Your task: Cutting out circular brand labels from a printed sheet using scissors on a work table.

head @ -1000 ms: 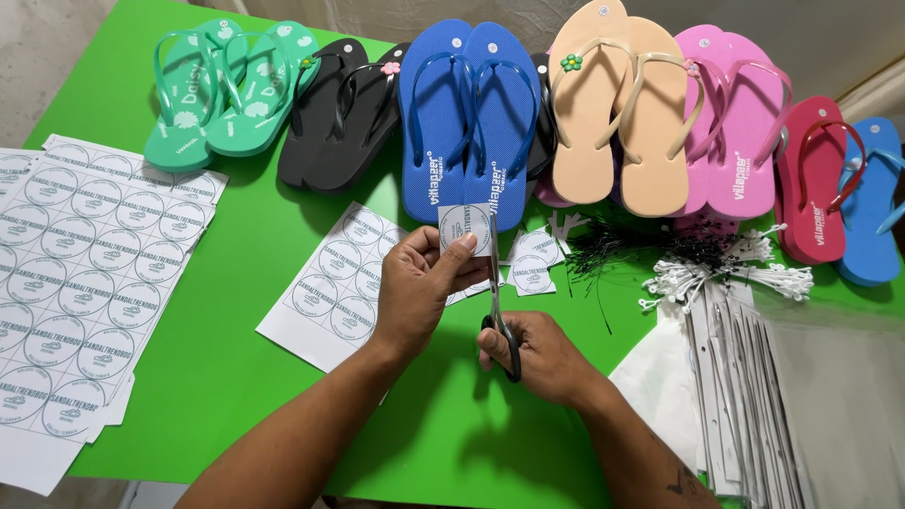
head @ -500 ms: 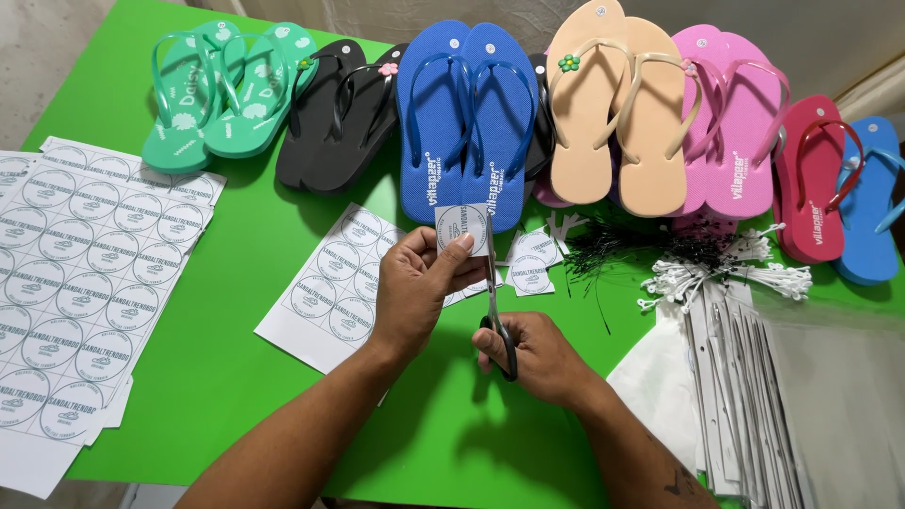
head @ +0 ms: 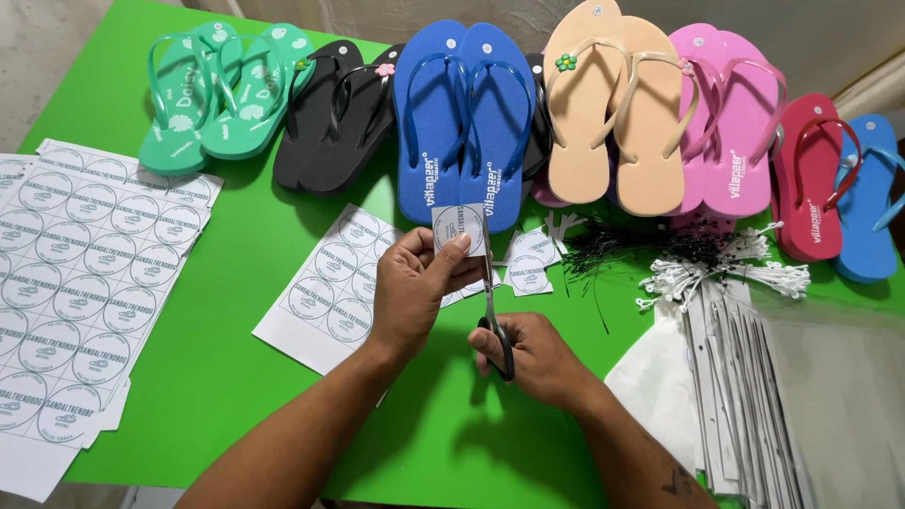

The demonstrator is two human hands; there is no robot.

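Left hand: your left hand (head: 410,287) is closed in a pinch on a small cut paper label (head: 460,229), thumb on its face, holding it upright above the table
Right hand: your right hand (head: 533,358) is closed around the black handles of a pair of scissors (head: 492,306), fingers through the loops
Scissors: the blades point up and away from you, and they meet the lower right edge of the label you hold
Label: a squarish white piece with a grey printed circle, held over the green table (head: 236,283), just in front of the blue flip-flops (head: 462,113)
Partly cut sheet: a white sheet of round labels (head: 330,287) lies flat under and just left of your left hand
Cut pieces: a few loose cut labels (head: 528,269) lie just right of the scissors
Full sheets: a stack of uncut label sheets (head: 75,273) sits at the left edge of the table, well apart from your hands
Fasteners: a heap of black and white plastic tag fasteners (head: 702,264) lies to the right, beyond your right hand
Bags: clear plastic bags with white header strips (head: 754,377) lie by your right forearm
Far row: green (head: 217,90), black (head: 335,113), beige (head: 613,104), pink (head: 731,113) and red (head: 811,174) flip-flops line the far edge beside the blue pair
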